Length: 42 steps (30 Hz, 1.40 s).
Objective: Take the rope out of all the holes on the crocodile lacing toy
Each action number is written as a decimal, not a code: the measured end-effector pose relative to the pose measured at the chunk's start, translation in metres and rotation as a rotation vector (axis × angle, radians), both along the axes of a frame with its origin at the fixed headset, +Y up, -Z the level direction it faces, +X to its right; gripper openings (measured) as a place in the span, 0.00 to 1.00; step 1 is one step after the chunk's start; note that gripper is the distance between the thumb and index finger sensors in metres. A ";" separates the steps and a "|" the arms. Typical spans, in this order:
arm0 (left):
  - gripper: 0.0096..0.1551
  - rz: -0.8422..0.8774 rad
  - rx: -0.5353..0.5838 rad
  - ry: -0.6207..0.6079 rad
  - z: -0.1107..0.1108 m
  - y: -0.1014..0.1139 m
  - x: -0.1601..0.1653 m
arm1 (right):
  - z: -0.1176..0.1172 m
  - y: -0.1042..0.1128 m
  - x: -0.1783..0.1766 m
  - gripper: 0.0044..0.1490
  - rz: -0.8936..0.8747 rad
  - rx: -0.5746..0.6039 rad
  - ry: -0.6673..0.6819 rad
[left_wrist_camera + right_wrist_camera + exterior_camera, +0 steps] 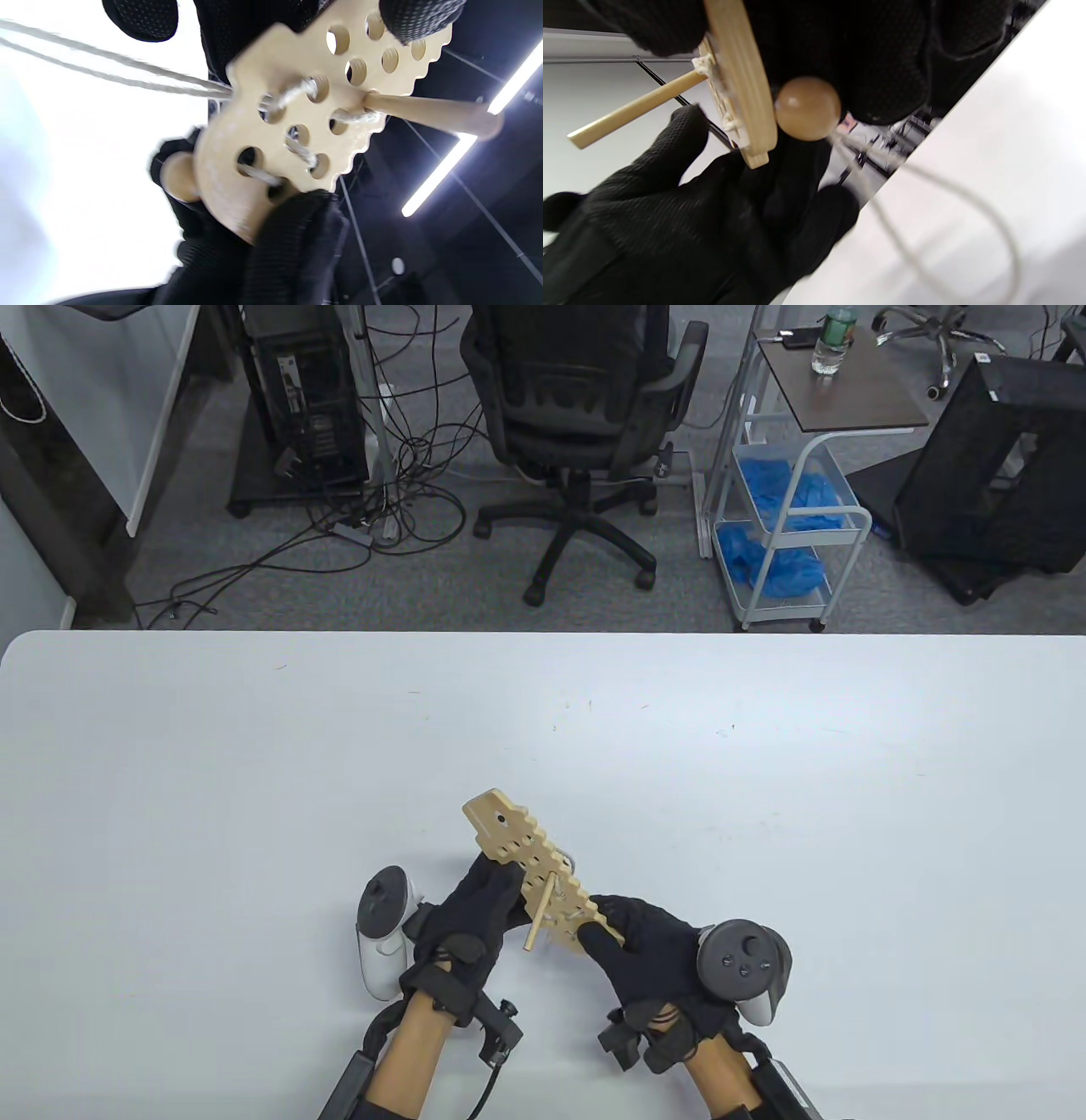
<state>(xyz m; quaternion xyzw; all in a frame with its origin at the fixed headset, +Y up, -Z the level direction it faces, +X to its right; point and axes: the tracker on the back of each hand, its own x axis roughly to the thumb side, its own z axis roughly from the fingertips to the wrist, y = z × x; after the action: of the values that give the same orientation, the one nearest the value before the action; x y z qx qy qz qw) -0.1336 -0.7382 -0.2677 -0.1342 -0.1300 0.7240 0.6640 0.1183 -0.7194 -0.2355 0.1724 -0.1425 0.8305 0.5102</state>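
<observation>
While both hands [475, 912] grip, rope [292, 95] threads crocodile [530, 861]

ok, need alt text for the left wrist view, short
Close-up from below of a wooden crocodile lacing toy held between black-gloved fingers, with white rope still threaded through several holes. A wooden lacing needle sticks out to the right, and a wooden bead sits behind its left edge.
</observation>
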 end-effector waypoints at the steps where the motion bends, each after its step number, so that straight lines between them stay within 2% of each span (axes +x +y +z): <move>1: 0.48 -0.034 -0.003 0.023 0.001 0.000 -0.001 | 0.001 0.002 0.002 0.29 0.021 0.014 -0.018; 4: 0.48 -0.103 0.006 0.077 0.003 0.002 -0.004 | 0.002 0.007 0.005 0.29 0.079 0.058 -0.059; 6: 0.46 -0.222 0.035 0.141 0.004 0.008 -0.006 | 0.004 0.010 0.006 0.29 0.139 0.084 -0.089; 9: 0.37 -0.372 0.012 0.212 0.006 0.012 -0.009 | 0.006 0.014 0.006 0.29 0.234 0.114 -0.134; 12: 0.33 -0.368 -0.001 0.140 0.003 0.008 -0.007 | 0.007 0.014 0.004 0.28 0.304 0.132 -0.154; 15: 0.35 -0.351 -0.004 0.043 0.002 0.005 -0.001 | 0.010 0.016 -0.001 0.28 0.375 0.159 -0.167; 18: 0.35 -0.410 0.027 0.035 0.002 0.007 0.002 | 0.012 0.018 -0.005 0.28 0.430 0.187 -0.187; 23: 0.25 -0.405 0.022 0.018 0.001 0.006 0.003 | 0.014 0.019 -0.008 0.28 0.479 0.204 -0.196; 29: 0.24 -0.409 0.008 0.036 0.000 0.002 0.001 | 0.009 0.013 -0.001 0.28 0.384 0.120 -0.205; 36: 0.24 -0.351 0.017 0.022 -0.004 0.002 -0.006 | -0.006 -0.006 0.024 0.29 0.013 -0.105 -0.183; 39: 0.26 -0.324 0.022 0.044 -0.005 0.001 -0.009 | -0.009 -0.010 0.031 0.28 -0.040 -0.145 -0.204; 42: 0.28 -0.224 0.016 0.050 -0.006 -0.002 -0.013 | -0.012 -0.014 0.039 0.29 -0.074 -0.177 -0.236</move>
<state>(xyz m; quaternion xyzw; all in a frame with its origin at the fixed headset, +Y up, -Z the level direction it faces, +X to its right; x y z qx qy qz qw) -0.1469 -0.7399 -0.2741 -0.1245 -0.1033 0.6474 0.7448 0.1575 -0.7331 -0.2478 0.0227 -0.1340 0.8350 0.5333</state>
